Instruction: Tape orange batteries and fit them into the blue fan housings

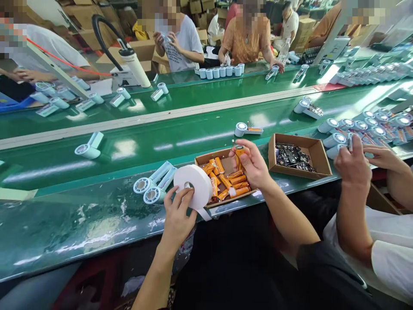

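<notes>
My left hand [179,215] grips a large white roll of tape [198,183] near the bench's front edge, its fingertips at the core. A loose tape end hangs below the roll. My right hand [253,163] pinches an orange battery [239,156] with a wire and a small white connector at its top. It is held over a cardboard box [211,157] of several orange wrapped batteries [237,183]. Part of that box is hidden behind the roll. Two pale blue fan housings [155,194] lie left of the roll.
A box of small black parts [292,157] stands right of the battery box. A co-worker's hands [353,165] work beside many blue housings [371,127] at the right. On the green conveyor [180,137] lie single housings. Other people sit across the line.
</notes>
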A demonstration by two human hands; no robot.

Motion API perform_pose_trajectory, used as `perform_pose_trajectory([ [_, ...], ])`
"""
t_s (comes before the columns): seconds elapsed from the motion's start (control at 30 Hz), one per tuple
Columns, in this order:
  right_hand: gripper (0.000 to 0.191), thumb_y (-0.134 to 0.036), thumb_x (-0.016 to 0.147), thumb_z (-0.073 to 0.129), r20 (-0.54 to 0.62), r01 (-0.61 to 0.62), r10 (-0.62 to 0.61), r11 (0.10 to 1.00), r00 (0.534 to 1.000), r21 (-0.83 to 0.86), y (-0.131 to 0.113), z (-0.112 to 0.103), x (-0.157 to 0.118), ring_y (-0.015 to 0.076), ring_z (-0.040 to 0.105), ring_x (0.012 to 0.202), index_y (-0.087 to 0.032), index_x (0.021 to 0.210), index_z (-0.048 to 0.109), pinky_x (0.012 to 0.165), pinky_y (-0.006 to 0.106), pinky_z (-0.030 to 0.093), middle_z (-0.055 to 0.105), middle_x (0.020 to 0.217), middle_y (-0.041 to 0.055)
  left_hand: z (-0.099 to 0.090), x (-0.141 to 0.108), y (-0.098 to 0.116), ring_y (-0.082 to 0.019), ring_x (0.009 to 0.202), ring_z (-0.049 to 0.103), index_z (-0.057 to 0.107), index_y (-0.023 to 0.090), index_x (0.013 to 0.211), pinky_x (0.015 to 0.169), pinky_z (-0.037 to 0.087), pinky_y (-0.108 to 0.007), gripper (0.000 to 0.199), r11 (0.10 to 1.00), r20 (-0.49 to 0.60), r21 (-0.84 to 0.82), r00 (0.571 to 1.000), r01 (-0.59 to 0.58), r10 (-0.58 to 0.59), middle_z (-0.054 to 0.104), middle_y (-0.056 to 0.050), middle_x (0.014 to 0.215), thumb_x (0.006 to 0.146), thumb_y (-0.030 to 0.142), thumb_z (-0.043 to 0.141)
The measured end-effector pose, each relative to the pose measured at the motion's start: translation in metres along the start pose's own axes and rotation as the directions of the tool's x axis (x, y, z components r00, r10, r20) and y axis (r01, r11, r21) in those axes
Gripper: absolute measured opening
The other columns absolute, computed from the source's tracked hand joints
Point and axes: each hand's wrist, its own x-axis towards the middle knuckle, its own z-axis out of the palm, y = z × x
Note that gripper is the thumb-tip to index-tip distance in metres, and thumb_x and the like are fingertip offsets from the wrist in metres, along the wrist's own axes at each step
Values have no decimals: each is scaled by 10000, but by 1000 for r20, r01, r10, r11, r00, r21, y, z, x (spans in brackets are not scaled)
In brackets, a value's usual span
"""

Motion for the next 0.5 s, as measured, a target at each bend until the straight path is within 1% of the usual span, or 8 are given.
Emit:
perform_pose_trajectory([
  [0.03, 475, -535, 1063, 449, -4, -47, 48, 995, 999, 83, -1, 2, 1, 153, 589, 732, -298, 1474, 438, 678, 305, 563, 663, 1064, 51, 1, 0, 0, -391, 1401, 426, 567, 216, 1378, 1140, 450, -619, 553, 1000, 0, -2, 1000, -2, 2, 639, -127, 1297, 856, 38, 613],
  [0.1, 525, -606, 1009, 554, 45, -170, 164, 967, 985, 189, -4, 7, 1, 132, 583, 693, -276, 1409, 476, 623, 268, 540, 670, 1001, 27, 1, 0, 0, -393, 1408, 425, 563, 225, 1391, 1137, 452, -623, 575, 1000, 4, 6, 1000, -7, 7, 644, -120, 1287, 853, 31, 607],
  [0.17, 554, -590, 926, 703, 82, -233, 219, 940, 972, 250, -8, 13, -1, 139, 650, 803, -256, 1325, 514, 708, 267, 576, 695, 1056, 35, 0, 2, 2, -395, 1409, 426, 563, 224, 1397, 1140, 446, -629, 589, 999, 2, 27, 1000, -27, 27, 655, -116, 1274, 848, 16, 609],
  [0.23, 564, -521, 859, 808, 95, -222, 203, 936, 975, 273, -13, 16, -6, 174, 696, 986, -248, 1265, 529, 869, 308, 601, 716, 1154, 63, -3, 4, 4, -397, 1406, 431, 570, 216, 1397, 1145, 439, -630, 599, 997, -13, 48, 998, -59, 59, 665, -118, 1267, 841, -3, 615],
  [0.3, 501, -482, 888, 792, 104, -196, 176, 950, 979, 243, -18, 17, -12, 204, 699, 1109, -237, 1251, 550, 984, 356, 588, 723, 1224, 89, -7, 5, 5, -401, 1409, 427, 584, 207, 1392, 1143, 441, -620, 604, 993, -19, 70, 996, -90, 92, 675, -120, 1265, 833, -20, 620],
  [0.4, 411, -456, 1003, 650, 147, -159, 143, 982, 979, 99, -27, 15, -17, 222, 688, 1195, -237, 1347, 599, 1046, 391, 573, 707, 1329, 100, -12, 5, 6, -405, 1422, 412, 604, 205, 1395, 1132, 457, -588, 617, 988, -10, 104, 993, -116, 117, 692, -114, 1269, 827, -33, 627],
  [0.43, 396, -437, 1017, 630, 146, -113, 108, 993, 983, 27, -29, 15, -18, 229, 674, 1232, -245, 1363, 624, 1069, 398, 561, 699, 1355, 94, -13, 4, 6, -404, 1427, 408, 604, 212, 1408, 1125, 464, -573, 627, 986, -3, 113, 993, -121, 122, 697, -108, 1273, 830, -30, 630],
  [0.5, 340, -391, 1006, 652, 123, 6, 8, 994, 992, -113, -34, 13, -18, 243, 662, 1256, -266, 1318, 698, 1094, 407, 543, 706, 1356, 76, -14, 3, 6, -400, 1439, 396, 595, 235, 1444, 1108, 480, -541, 652, 983, 13, 130, 991, -130, 130, 706, -94, 1280, 844, -17, 636],
])
